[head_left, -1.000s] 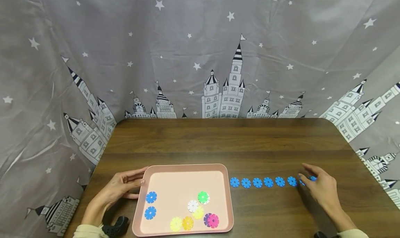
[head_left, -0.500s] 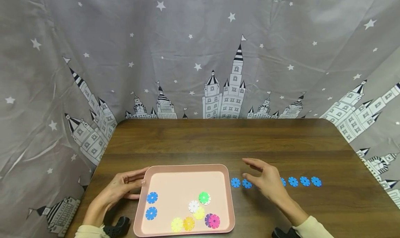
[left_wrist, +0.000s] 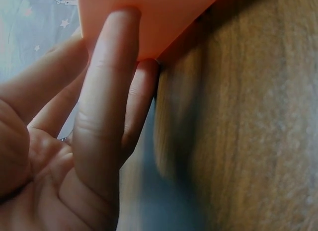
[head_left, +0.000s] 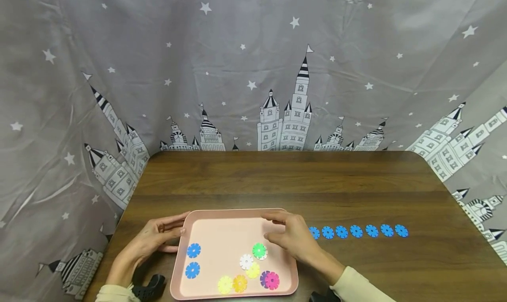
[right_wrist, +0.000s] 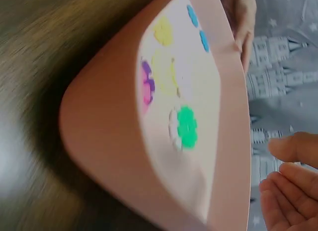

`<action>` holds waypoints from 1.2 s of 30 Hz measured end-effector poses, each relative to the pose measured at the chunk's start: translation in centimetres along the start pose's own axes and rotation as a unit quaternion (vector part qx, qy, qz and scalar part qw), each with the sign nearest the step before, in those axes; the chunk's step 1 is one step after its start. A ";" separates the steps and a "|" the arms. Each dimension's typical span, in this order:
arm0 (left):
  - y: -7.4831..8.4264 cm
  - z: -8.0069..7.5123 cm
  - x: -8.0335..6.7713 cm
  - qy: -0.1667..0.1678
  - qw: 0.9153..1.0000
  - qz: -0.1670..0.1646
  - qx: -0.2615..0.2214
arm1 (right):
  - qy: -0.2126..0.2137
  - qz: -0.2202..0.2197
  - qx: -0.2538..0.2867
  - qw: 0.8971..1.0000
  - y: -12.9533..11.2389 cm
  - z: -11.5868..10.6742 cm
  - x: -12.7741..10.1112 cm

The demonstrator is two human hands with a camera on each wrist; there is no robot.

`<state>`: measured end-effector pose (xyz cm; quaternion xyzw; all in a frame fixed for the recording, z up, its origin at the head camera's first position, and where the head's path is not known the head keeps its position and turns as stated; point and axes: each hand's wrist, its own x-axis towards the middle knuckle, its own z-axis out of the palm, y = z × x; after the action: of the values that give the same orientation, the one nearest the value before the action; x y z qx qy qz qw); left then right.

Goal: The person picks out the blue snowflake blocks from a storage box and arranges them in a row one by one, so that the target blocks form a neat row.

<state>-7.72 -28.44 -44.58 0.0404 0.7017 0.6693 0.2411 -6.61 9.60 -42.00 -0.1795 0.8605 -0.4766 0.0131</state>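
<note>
A pink tray (head_left: 233, 292) holds several snowflake discs. Two blue snowflake discs (head_left: 192, 270) lie at its left. A green one (head_left: 259, 250), a white one (head_left: 246, 262), yellow ones (head_left: 225, 285), an orange one (head_left: 240, 284) and a pink one (head_left: 272, 280) over a purple one lie further right. At the tray's left side, my left hand (head_left: 148, 240) touches the outer wall with fairly straight fingers (left_wrist: 112, 67). My right hand (head_left: 295, 237) hovers over the tray's right edge, thumb and fingers apart, with nothing visible between them.
Right of the tray, several blue snowflake discs (head_left: 356, 231) form a row on the brown wooden table (head_left: 277, 178). A grey curtain (head_left: 222, 64) printed with castles and stars hangs behind the table.
My right hand has moved left from the row's far right end to above the tray's right side. The left hand stays at the tray. The discs lie as before.
</note>
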 end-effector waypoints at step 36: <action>-0.1 -0.1 0.1 0.003 1.000 0.000 0.000 | -0.148 -0.091 -0.041 0.984 -5.0 10.2 3.2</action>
<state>-7.79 -28.55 -44.70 0.0385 0.7026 0.6693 0.2386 -6.19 -2.16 -42.96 -0.3256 0.8481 -0.4083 0.0897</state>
